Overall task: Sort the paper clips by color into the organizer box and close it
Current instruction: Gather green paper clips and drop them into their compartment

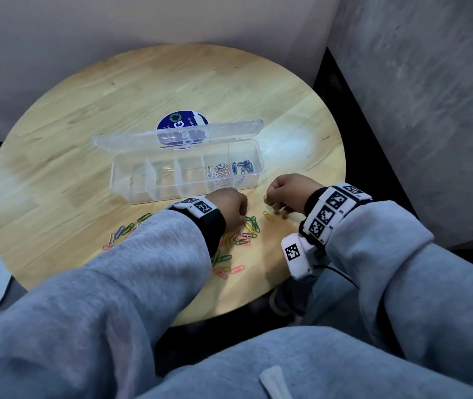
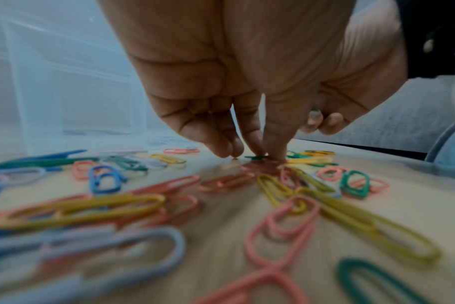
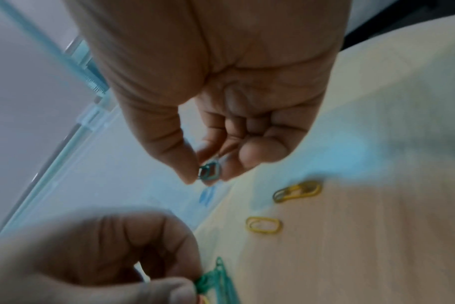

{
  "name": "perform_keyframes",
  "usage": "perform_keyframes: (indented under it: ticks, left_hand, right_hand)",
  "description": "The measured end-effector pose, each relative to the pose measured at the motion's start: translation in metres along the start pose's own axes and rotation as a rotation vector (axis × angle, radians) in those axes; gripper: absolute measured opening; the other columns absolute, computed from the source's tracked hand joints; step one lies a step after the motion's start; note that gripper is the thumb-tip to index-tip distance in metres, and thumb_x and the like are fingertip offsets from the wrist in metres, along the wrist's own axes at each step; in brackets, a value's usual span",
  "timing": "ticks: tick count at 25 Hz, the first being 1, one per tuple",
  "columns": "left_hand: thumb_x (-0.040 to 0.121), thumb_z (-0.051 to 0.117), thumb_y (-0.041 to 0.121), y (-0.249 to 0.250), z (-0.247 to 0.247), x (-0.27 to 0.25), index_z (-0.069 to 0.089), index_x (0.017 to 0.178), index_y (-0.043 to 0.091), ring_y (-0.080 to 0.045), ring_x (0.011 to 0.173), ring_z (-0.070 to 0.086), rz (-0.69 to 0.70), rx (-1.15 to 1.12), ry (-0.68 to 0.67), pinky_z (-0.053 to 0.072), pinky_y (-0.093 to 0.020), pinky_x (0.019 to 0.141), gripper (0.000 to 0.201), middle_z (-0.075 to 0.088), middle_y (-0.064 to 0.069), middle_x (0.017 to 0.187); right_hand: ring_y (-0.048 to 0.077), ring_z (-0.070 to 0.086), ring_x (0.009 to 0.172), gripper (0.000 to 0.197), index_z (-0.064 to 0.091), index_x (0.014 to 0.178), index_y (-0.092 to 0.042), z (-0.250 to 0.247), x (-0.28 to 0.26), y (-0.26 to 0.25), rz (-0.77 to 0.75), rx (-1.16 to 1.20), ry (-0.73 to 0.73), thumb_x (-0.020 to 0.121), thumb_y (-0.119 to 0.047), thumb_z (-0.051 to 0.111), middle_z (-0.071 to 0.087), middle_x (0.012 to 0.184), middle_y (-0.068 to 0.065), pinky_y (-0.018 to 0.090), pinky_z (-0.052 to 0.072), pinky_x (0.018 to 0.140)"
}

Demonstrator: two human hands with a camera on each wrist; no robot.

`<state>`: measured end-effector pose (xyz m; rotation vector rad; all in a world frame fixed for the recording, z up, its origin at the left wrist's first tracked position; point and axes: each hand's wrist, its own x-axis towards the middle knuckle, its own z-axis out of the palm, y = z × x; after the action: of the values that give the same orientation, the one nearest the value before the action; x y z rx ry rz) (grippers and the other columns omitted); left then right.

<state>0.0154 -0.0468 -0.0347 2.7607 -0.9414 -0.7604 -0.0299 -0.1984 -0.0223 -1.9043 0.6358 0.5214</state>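
The clear organizer box point(image 1: 183, 194) stands open mid-table, its lid point(image 1: 177, 136) tipped back. White clips point(image 1: 218, 172) lie in its fourth compartment and blue clips point(image 1: 244, 167) in the rightmost one; the others look empty. Loose mixed-colour clips point(image 1: 241, 237) are scattered in front of the box. My left hand point(image 1: 244, 218) reaches down into the pile, thumb and finger pinching a green clip point(image 2: 257, 157) on the tabletop. To its right, my right hand point(image 1: 270, 201) is raised slightly and pinches a small bunch of greenish clips point(image 3: 208, 172). Two yellow clips point(image 3: 296, 191) lie under it.
The round wooden table point(image 1: 85, 139) ends close to my lap. A blue round sticker point(image 1: 182, 122) sits behind the box. More clips point(image 1: 126, 228) lie left of my left sleeve. Grey walls stand close behind and to the right.
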Motion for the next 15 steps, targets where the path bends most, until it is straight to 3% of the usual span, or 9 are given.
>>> perform_keyframes:
  ticks: [2,4,6,10,15]
  left_hand:
    - [0.084,0.061,0.022,0.001,0.000,0.000,0.065,0.099,0.016,-0.022,0.102,0.057,-0.010,0.002,-0.014,0.038,-0.024,0.071,0.016,0.062,-0.004,0.110]
    - [0.080,0.062,0.019,0.003,0.001,-0.001,0.064,0.092,0.017,-0.022,0.096,0.059,-0.031,-0.010,-0.032,0.038,-0.024,0.068,0.012,0.063,-0.003,0.105]
    - [0.078,0.063,0.018,0.004,0.002,-0.004,0.060,0.087,0.019,-0.021,0.090,0.057,-0.044,-0.030,-0.036,0.037,-0.024,0.066,0.009,0.062,-0.002,0.101]
    - [0.077,0.063,0.017,0.002,0.001,-0.004,0.057,0.087,0.021,-0.018,0.082,0.051,-0.037,-0.061,-0.049,0.035,-0.024,0.064,0.013,0.056,0.002,0.091]
    - [0.077,0.063,0.018,0.004,0.001,-0.005,0.056,0.080,0.021,-0.018,0.081,0.053,-0.046,-0.044,-0.048,0.037,-0.025,0.063,0.009,0.059,0.002,0.090]
  right_hand:
    - [0.018,0.042,0.055,0.020,0.051,0.073,-0.008,-0.002,-0.004,0.003,0.013,0.343,-0.046,0.089,0.005,0.050,0.049,0.068,0.010,0.023,0.040,0.047]
    - [0.017,0.046,0.057,0.021,0.053,0.078,-0.007,-0.002,-0.008,0.007,0.054,0.473,-0.058,0.093,0.004,0.043,0.046,0.068,0.008,0.022,0.045,0.049]
    - [0.017,0.052,0.062,0.025,0.055,0.076,-0.007,0.000,-0.011,0.008,0.108,0.476,-0.054,0.095,-0.001,0.040,0.046,0.068,0.007,0.024,0.050,0.058]
    - [0.017,0.052,0.059,0.021,0.053,0.076,-0.008,0.002,-0.014,0.007,0.155,0.514,-0.076,0.093,-0.007,0.042,0.045,0.067,0.005,0.021,0.048,0.050]
    - [0.017,0.049,0.056,0.017,0.054,0.082,-0.007,0.004,-0.015,0.008,0.093,0.504,-0.094,0.094,-0.008,0.041,0.045,0.067,0.005,0.025,0.043,0.057]
